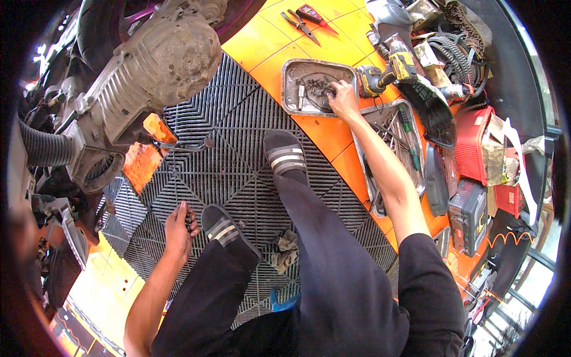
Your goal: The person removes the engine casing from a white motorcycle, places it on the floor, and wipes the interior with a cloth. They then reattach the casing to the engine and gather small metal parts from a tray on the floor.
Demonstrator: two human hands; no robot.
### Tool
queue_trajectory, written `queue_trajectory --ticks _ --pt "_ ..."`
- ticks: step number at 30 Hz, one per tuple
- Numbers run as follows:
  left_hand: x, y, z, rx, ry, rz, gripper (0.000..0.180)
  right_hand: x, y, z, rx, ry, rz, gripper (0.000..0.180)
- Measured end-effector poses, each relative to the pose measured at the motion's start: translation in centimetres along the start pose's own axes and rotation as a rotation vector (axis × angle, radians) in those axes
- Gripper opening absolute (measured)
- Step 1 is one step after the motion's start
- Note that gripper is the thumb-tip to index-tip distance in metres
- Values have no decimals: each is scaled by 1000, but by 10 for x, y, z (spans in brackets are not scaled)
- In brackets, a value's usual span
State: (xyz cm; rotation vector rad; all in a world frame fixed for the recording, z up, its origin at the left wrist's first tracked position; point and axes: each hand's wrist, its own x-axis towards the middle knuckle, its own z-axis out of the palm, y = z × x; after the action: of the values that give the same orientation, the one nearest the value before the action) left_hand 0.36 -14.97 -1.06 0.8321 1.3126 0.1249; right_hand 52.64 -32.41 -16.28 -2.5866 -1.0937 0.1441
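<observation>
My right hand (343, 100) reaches into a shallow metal tray (287, 83), its fingers closed together at a pile of small dark bolts (317, 85). What the fingertips pinch there, if anything, is hidden. A silvery cylinder like a socket (301, 95) lies in the tray's left part. Low on the left, my left hand (180, 231) is curled around several small dark pieces (191, 224) that look like bolts. It hangs over the floor mat, beside my left sandal (223, 229).
A greasy engine casing (172, 59) with a wheel fills the upper left. Right of the tray lies a yellow-black cordless drill (373, 80); below it, a longer tool tray (389, 119). Pliers (303, 27) lie beyond. A crumpled rag (285, 253) rests on the grey slatted mat (220, 149).
</observation>
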Motion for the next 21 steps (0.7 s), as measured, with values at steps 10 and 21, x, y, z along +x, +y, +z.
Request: queue_trajectory --ticks 10,21 --pt "2 -2 -1 -6 -9 -8 32 1 2 1 22 50 80 35" --pt "-1 -4 0 21 1 -7 32 2 -12 -4 -130 -29 -94 32"
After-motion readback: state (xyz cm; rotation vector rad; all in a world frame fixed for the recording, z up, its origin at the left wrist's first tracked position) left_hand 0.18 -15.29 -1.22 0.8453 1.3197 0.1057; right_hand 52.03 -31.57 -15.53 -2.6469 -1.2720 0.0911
